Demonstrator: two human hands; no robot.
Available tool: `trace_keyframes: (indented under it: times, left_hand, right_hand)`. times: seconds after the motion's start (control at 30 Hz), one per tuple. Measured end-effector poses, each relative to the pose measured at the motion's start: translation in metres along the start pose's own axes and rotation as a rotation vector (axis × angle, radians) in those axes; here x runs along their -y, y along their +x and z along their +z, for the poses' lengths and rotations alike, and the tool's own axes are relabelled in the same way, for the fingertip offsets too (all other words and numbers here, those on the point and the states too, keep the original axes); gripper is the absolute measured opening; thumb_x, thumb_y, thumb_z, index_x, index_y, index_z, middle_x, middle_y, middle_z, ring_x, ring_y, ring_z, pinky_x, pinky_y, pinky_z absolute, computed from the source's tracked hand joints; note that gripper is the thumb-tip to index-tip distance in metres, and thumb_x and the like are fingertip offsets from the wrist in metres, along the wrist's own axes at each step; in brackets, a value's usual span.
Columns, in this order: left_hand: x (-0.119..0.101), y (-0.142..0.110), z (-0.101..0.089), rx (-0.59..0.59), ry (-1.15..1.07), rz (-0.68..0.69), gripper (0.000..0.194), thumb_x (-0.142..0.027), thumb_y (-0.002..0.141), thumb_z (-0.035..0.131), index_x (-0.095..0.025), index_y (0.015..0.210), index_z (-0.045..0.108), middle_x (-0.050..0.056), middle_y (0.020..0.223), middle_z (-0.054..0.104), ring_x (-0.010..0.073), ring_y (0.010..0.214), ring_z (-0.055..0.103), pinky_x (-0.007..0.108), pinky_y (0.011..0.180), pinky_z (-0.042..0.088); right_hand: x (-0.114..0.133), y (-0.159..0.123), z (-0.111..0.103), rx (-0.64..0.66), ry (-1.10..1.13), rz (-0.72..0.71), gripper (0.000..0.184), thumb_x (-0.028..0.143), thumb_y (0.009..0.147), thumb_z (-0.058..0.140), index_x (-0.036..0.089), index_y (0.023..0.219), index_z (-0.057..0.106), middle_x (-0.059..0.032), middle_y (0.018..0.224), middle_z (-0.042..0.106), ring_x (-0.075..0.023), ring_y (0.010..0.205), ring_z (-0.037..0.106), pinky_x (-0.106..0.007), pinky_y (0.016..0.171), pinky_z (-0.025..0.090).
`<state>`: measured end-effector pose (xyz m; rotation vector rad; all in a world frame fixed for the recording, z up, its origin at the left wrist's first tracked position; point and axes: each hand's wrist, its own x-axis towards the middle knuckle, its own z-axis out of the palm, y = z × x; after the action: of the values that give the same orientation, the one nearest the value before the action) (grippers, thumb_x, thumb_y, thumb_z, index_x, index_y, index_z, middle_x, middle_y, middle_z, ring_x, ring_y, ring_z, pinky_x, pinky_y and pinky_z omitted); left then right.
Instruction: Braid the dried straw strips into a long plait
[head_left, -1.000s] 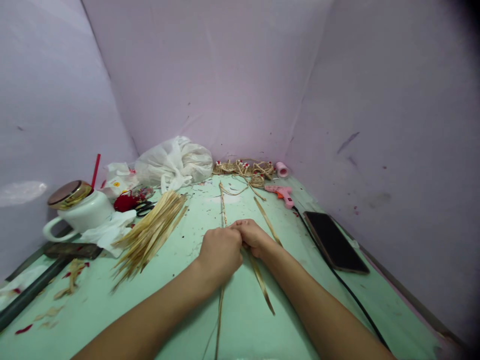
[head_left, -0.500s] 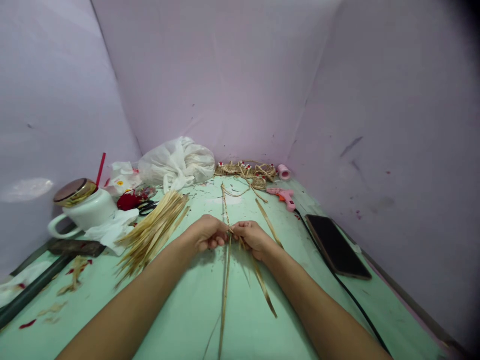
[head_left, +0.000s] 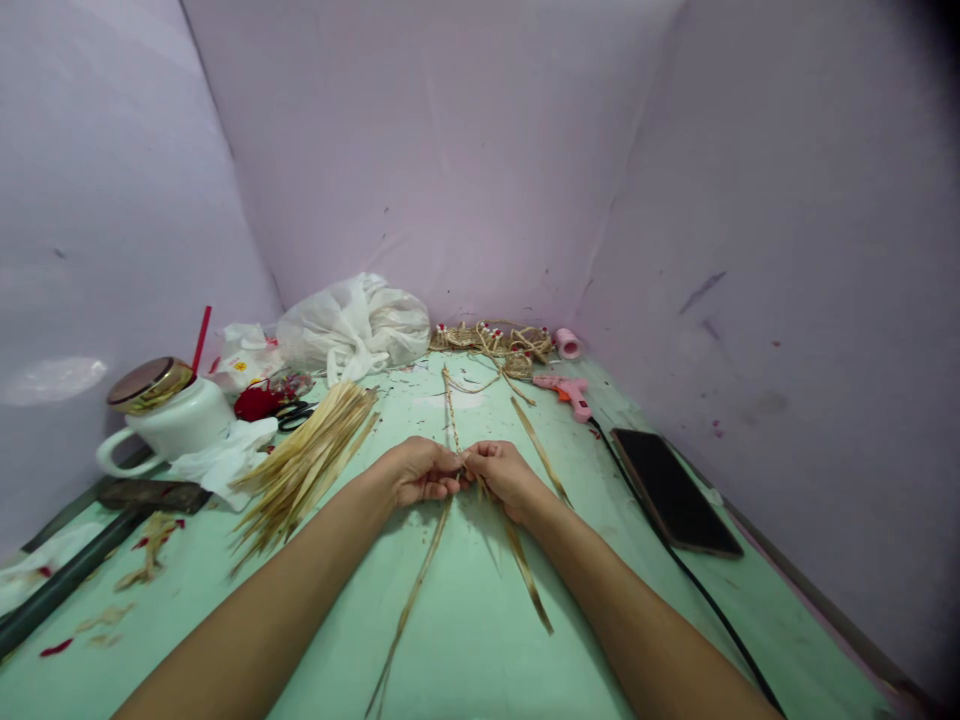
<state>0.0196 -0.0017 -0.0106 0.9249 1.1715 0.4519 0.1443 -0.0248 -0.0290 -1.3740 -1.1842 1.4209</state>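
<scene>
My left hand (head_left: pixel 418 471) and my right hand (head_left: pixel 505 474) meet at the middle of the green table (head_left: pixel 480 640), both pinched shut on dry straw strips. A braided length of straw (head_left: pixel 449 405) runs away from my fingers toward the back wall. One loose strip (head_left: pixel 411 600) trails from my left hand toward me and to the left. Another strip (head_left: pixel 529 580) trails from my right hand toward me. A third strip (head_left: pixel 541 453) lies just beyond my right hand.
A bundle of straw strips (head_left: pixel 304 462) lies left of my hands. Further left stand a white mug with a gold lid (head_left: pixel 166 415), tissue and scissors (head_left: pixel 294 414). A white plastic bag (head_left: pixel 352 325), woven straw pieces (head_left: pixel 491 343), pink glue gun (head_left: pixel 566 391) and phone (head_left: pixel 664 490) lie behind and right.
My left hand moved off the right hand and pinched the strips from the left. The loose strip under it has swung from straight toward me to slanting left.
</scene>
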Motion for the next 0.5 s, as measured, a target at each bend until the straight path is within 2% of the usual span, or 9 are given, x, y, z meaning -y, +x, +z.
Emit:
trace_keyframes:
  times: [0.17, 0.23, 0.37, 0.5]
  left_hand:
    - [0.001, -0.002, 0.007, -0.26, 0.288, 0.145, 0.019, -0.027, 0.064, 0.058, -0.014, 0.057, 0.047, -0.003, 0.035, 0.042, 0.0064, 0.028, 0.035, 0.017, 0.029, 0.021]
    - [-0.001, -0.005, 0.006, -0.267, 0.339, 0.138, 0.024, -0.031, 0.061, 0.06, -0.015, 0.053, 0.045, -0.004, 0.035, 0.04, 0.0055, 0.029, 0.034, 0.017, 0.03, 0.018]
    - [-0.006, -0.011, 0.002, -0.224, 0.374, 0.083, 0.022, -0.027, 0.059, 0.058, -0.015, 0.048, 0.042, -0.005, 0.033, 0.035, 0.0044, 0.028, 0.029, 0.018, 0.032, 0.015]
    - [-0.005, -0.006, -0.007, -0.195, 0.348, 0.063, 0.02, -0.025, 0.055, 0.058, -0.016, 0.047, 0.042, -0.005, 0.031, 0.034, 0.0042, 0.029, 0.027, 0.019, 0.033, 0.013]
  right_hand:
    - [-0.001, 0.001, -0.003, -0.022, 0.024, 0.059, 0.01, 0.022, 0.062, 0.052, 0.015, 0.056, 0.048, 0.0084, 0.036, 0.035, -0.0026, 0.03, 0.02, -0.02, 0.033, 0.01]
    - [-0.001, 0.001, -0.003, -0.016, 0.02, 0.058, 0.012, 0.023, 0.062, 0.053, 0.016, 0.056, 0.046, 0.0091, 0.035, 0.032, -0.0025, 0.03, 0.019, -0.02, 0.033, 0.009]
    - [-0.001, 0.002, -0.003, -0.004, -0.006, 0.037, 0.009, 0.021, 0.063, 0.051, 0.015, 0.056, 0.048, 0.0072, 0.039, 0.039, -0.0023, 0.03, 0.02, -0.021, 0.034, 0.01]
    - [-0.001, 0.002, -0.004, 0.013, -0.029, 0.025, 0.012, 0.022, 0.063, 0.051, 0.015, 0.055, 0.048, 0.0061, 0.041, 0.042, -0.0026, 0.03, 0.021, -0.021, 0.033, 0.011]
